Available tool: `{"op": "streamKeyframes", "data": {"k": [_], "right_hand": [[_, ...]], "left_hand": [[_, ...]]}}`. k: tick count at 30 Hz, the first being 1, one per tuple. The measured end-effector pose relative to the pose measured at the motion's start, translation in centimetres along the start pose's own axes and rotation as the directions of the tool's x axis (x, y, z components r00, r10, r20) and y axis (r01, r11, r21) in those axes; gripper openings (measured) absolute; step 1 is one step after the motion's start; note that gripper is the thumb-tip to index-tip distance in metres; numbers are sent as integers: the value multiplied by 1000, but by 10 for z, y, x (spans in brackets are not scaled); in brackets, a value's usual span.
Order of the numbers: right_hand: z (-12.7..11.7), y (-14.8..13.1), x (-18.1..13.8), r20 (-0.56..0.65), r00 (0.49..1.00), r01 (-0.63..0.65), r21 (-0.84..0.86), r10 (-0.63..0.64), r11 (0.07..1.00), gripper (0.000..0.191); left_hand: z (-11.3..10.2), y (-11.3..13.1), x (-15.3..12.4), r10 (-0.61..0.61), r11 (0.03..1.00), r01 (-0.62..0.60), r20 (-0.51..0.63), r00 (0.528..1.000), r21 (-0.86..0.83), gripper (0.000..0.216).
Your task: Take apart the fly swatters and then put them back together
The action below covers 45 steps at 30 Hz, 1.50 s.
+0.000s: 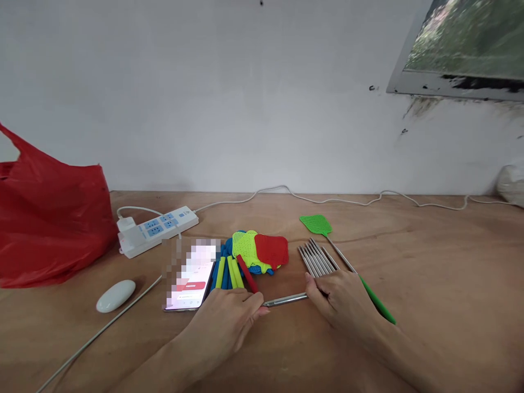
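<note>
A short metal rod (285, 300) spans the gap between my two hands, low over the table. Closed around its left end is my left hand (231, 314); a bit of red shows at the fingers, partly hidden. My right hand (346, 297) grips the rod's other end, its fingers mostly covering that tip. Just beyond the right hand lie several loose metal rods (315, 257), side by side. A green fly swatter (316, 224) with a metal shaft and green handle rests past them. Beyond my left hand are yellow handles (231, 272), a red handle (247, 273) and blue ones.
Stacked mesh swatter heads, a red one (272, 250) and yellow ones (245, 248), lie mid-table. Left of them are a lit phone (192, 278), a power strip (158, 229), a white mouse-shaped object (115, 296) and a red plastic bag (53, 218). A cable runs along the wall.
</note>
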State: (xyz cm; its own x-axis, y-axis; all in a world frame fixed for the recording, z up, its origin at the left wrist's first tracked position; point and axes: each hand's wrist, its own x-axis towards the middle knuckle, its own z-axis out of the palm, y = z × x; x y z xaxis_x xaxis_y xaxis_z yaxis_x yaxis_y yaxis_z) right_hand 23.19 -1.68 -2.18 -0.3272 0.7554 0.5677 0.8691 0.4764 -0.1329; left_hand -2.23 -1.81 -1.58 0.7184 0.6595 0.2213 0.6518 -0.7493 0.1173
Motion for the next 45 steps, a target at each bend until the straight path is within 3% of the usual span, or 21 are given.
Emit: {"op": "streamKeyframes", "data": {"k": [11, 19, 24, 30, 35, 45], "right_hand": [[-2, 7, -9, 18, 1000, -13, 9, 12, 1000, 63], [5, 3, -4, 21, 998, -58, -74, 60, 996, 62], [6, 1, -7, 7, 1000, -28, -60, 29, 998, 65], [8, 13, -19, -35, 998, -48, -55, 47, 997, 69], [10, 19, -23, -2, 996, -87, -47, 87, 995, 71], [6, 27, -29, 24, 995, -98, -47, 99, 994, 72]], "left_hand": [[5, -5, -8, 11, 1000, -11, -7, 1000, -17, 47], [-2, 4, 6, -9, 994, -3, 106, 994, 106, 21], [11, 5, 11, 8, 991, -22, 108, 994, 132, 24], [8, -6, 3, 50, 996, -50, 9, 999, 72, 38], [5, -8, 1, 80, 995, -76, -72, 994, 59, 50], [1, -11, -11, 57, 998, -59, -99, 993, -17, 43]]}}
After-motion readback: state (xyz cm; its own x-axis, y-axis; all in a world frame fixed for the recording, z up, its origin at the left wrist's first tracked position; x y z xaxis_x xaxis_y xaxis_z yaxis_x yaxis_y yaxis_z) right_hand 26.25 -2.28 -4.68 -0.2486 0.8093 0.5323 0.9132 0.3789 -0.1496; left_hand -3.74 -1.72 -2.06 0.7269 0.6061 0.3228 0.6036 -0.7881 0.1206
